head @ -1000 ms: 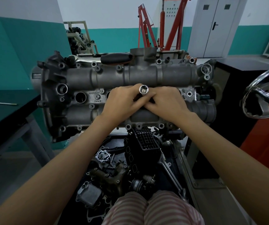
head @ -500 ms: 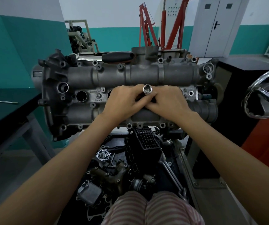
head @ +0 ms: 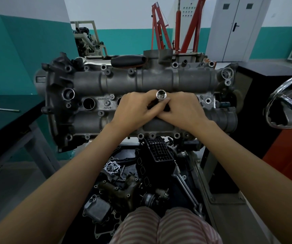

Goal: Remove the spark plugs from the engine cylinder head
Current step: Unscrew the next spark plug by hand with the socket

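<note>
Socket (head: 161,95) stands upright at mid cylinder head (head: 138,81), open end up (spark plug itself not visible). Left hand (head: 136,109) and right hand (head: 182,110) meet around it, fingers curled on its shaft. Open plug well (head: 88,103) left of the socket.

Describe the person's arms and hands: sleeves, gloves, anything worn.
Both forearms are bare to the frame edge, with no sleeves in view. The left hand and right hand wear no gloves; no rings, watch or wristband show. Striped pink-and-white trousers cover the knees below.
</note>
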`<state>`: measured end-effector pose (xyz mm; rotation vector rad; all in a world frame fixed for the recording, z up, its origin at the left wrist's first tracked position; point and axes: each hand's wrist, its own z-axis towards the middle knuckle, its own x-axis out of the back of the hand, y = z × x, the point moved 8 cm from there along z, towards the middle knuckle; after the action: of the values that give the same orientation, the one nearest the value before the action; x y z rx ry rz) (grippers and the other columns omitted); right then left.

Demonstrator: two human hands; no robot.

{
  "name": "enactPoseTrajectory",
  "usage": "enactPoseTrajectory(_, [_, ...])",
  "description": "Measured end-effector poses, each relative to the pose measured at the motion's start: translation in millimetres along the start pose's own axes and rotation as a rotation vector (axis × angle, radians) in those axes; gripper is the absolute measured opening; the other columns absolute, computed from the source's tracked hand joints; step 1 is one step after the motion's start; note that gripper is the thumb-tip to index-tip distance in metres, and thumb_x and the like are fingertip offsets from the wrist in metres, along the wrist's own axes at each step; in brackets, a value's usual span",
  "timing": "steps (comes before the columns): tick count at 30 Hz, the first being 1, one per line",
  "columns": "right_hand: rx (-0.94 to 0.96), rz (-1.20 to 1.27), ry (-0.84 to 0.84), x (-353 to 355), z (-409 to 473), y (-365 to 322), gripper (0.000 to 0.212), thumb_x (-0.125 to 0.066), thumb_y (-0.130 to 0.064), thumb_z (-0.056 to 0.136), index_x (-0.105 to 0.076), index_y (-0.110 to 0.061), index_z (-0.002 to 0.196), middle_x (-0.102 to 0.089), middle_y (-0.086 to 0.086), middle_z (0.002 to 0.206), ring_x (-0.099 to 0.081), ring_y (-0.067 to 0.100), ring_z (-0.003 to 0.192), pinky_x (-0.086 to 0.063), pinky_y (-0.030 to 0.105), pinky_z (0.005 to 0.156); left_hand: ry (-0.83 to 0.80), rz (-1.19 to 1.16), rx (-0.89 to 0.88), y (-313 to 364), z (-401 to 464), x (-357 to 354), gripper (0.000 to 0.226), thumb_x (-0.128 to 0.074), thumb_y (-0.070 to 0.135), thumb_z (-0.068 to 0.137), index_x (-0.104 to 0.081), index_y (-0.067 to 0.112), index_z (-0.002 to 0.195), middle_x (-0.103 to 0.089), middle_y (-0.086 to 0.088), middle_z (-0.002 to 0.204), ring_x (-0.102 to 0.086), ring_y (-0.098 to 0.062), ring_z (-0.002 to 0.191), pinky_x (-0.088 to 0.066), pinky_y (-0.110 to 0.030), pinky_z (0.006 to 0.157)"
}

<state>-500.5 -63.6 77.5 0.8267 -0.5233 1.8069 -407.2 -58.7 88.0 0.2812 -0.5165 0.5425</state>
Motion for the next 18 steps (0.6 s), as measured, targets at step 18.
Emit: enactPoseTrajectory(18, [0.034, -0.002, -0.002, -1.9, -0.7, -1.3, 0.038, -0.043, -0.042, 0.087, -0.063, -0.009, 0.086, -0.067, 0.006, 0.077, -0.061, 0.027, 0.072, -0.035, 0.031, 0.057, -0.023, -0.028, 0.007, 1.0, 1.2, 0.1, 0.033, -0.048, 0.041, 0.087, -0.036, 0.018, 0.066, -0.041, 0.008, 0.054, -0.046, -0.022, 0.047, -0.032, -0.028, 0.046])
